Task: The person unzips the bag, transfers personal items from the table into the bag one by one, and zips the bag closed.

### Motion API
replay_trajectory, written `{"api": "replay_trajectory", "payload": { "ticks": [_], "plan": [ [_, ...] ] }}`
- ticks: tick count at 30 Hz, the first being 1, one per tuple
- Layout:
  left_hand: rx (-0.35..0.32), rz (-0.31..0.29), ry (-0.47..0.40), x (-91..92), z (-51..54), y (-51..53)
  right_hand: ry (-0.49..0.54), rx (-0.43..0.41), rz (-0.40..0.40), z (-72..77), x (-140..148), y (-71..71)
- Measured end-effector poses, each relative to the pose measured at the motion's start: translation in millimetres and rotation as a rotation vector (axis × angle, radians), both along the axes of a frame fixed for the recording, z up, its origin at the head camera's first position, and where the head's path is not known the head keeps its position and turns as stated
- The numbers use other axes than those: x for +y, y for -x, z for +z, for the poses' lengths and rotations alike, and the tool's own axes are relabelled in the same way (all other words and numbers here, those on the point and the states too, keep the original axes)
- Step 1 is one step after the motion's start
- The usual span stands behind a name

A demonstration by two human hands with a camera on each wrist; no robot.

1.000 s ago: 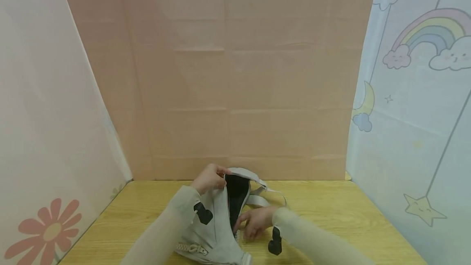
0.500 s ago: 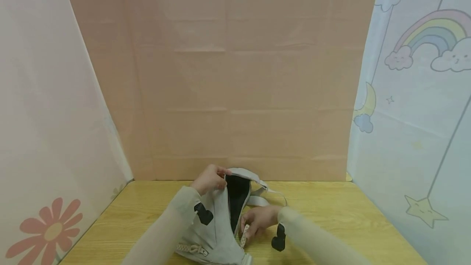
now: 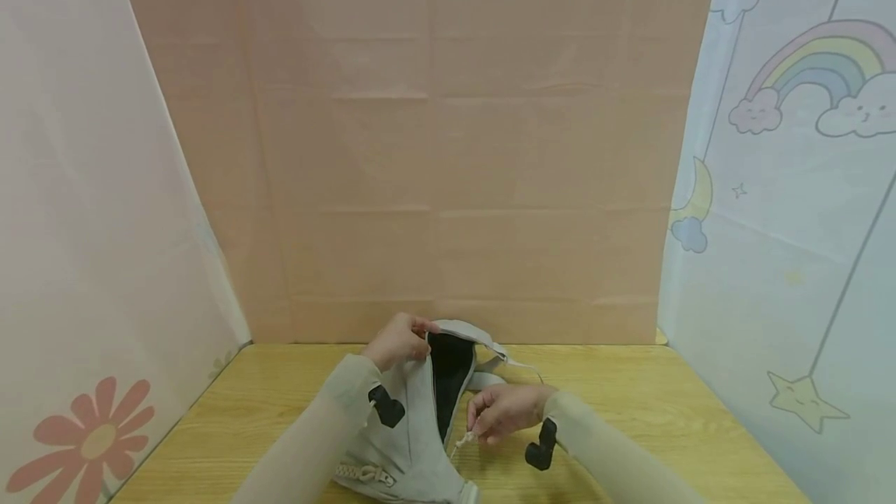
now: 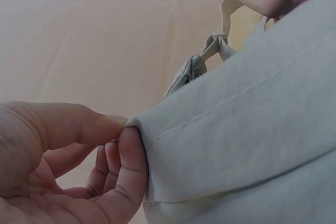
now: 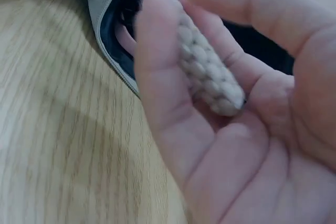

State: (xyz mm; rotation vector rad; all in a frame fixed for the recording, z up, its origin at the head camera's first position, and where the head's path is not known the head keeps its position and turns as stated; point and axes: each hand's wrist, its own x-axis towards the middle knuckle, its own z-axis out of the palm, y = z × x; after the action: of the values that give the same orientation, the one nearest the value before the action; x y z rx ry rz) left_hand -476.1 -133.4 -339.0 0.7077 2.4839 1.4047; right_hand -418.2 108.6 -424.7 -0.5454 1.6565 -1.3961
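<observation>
A light grey bag (image 3: pixel 418 418) lies on the table with its zipped opening apart, showing a dark lining (image 3: pixel 451 372). My left hand (image 3: pixel 397 341) pinches the fabric at the far end of the opening between thumb and fingers, close up in the left wrist view. Beside the near end of the opening, my right hand (image 3: pixel 509 411) holds a beige braided zipper pull (image 5: pixel 207 69), its cord loop running toward the bag. The right wrist view has the pull lying across the curled fingers. Inside the opening something pinkish (image 5: pixel 125 40) shows, too little to identify.
Another braided zipper pull (image 3: pixel 360 473) hangs on the bag's front pocket. Grey straps (image 3: pixel 490 382) trail to the bag's right on the wooden table (image 3: pixel 616 426). A tan backdrop (image 3: pixel 448 177) stands behind, with printed sheets (image 3: pixel 791 255) on both sides.
My right hand has taken hold of the braided zipper pull and drawn a little to the right, away from the opening. My left hand keeps its pinch on the bag's edge.
</observation>
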Motion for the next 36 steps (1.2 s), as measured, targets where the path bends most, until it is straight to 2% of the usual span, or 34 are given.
{"api": "replay_trajectory", "payload": {
  "ticks": [9,15,21,29,36],
  "plan": [
    [-0.009,0.006,-0.006,1.1,-0.1,1.8,-0.166,0.151,0.071,6.4,-11.3,-1.4],
    [-0.008,-0.002,-0.009,0.8,0.0,2.5,-0.218,0.266,0.105,9.2,-18.5,-2.7],
    [-0.004,-0.007,-0.021,0.7,-1.2,3.8,-0.206,0.260,0.146,7.2,-21.9,-1.5],
    [-0.005,0.005,-0.029,1.5,-2.3,6.5,-0.159,0.235,0.110,4.3,-20.4,-0.4],
    [0.032,0.046,0.058,2.4,-1.3,2.9,-0.115,0.270,0.056,4.0,-18.9,-0.6]
  ]
}}
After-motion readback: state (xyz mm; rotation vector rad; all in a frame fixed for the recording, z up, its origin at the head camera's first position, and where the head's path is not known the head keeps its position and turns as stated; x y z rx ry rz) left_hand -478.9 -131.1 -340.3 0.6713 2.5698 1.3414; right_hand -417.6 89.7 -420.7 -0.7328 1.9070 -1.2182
